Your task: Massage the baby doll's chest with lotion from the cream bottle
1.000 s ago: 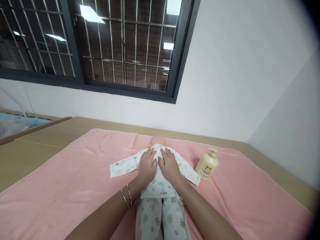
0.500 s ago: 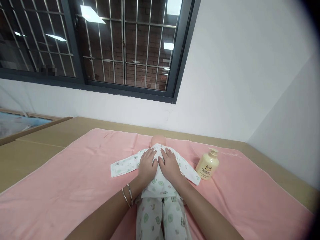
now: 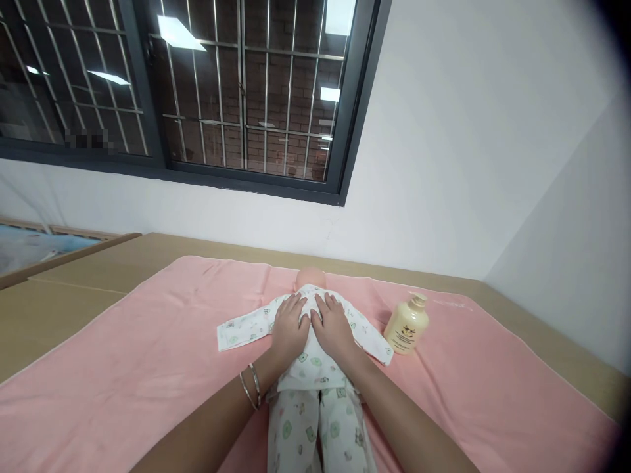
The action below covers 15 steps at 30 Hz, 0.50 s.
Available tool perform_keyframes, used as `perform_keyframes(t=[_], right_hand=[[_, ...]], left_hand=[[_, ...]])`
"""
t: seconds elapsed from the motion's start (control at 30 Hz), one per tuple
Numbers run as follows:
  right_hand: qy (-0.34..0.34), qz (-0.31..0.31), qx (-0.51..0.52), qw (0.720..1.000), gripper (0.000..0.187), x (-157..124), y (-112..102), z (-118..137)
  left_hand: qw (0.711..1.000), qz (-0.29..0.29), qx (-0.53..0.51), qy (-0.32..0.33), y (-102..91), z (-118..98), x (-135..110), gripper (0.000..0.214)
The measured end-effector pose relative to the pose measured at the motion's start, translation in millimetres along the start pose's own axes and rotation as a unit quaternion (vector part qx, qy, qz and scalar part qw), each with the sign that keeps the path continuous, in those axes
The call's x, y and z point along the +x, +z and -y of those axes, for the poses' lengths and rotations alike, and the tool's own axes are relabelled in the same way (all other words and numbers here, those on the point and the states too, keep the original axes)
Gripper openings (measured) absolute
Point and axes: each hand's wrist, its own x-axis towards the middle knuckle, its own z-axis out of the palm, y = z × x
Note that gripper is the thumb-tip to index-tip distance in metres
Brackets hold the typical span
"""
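Observation:
A baby doll (image 3: 309, 276) in white pyjamas with green prints lies on its back on a pink towel (image 3: 148, 355), head away from me. My left hand (image 3: 290, 327) rests flat on the left side of its chest, fingers stretched out. My right hand (image 3: 333, 326) lies flat beside it on the right side of the chest, fingers also out. Two thin bangles (image 3: 250, 387) circle my left wrist. The doll's sleeves (image 3: 241, 328) spread out to either side.
A cream lotion bottle (image 3: 406, 326) stands on the towel to the right of the doll. The towel covers a tan surface (image 3: 73, 289) that meets a white wall. A barred dark window (image 3: 236, 92) is above. A wooden rail (image 3: 69, 253) runs at far left.

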Motion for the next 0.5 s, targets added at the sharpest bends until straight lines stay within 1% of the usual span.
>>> perform_keyframes(t=[0.23, 0.5], right_hand=[[0.001, 0.006, 0.016, 1.000, 0.048, 0.9, 0.6, -1.2], [0.002, 0.004, 0.014, 1.000, 0.047, 1.1, 2.1, -1.7]], left_hand=[[1.000, 0.021, 0.008, -0.009, -2.0, -2.3, 0.8, 0.043], [1.000, -0.002, 0.003, 0.005, 0.4, 0.2, 0.4, 0.042]])
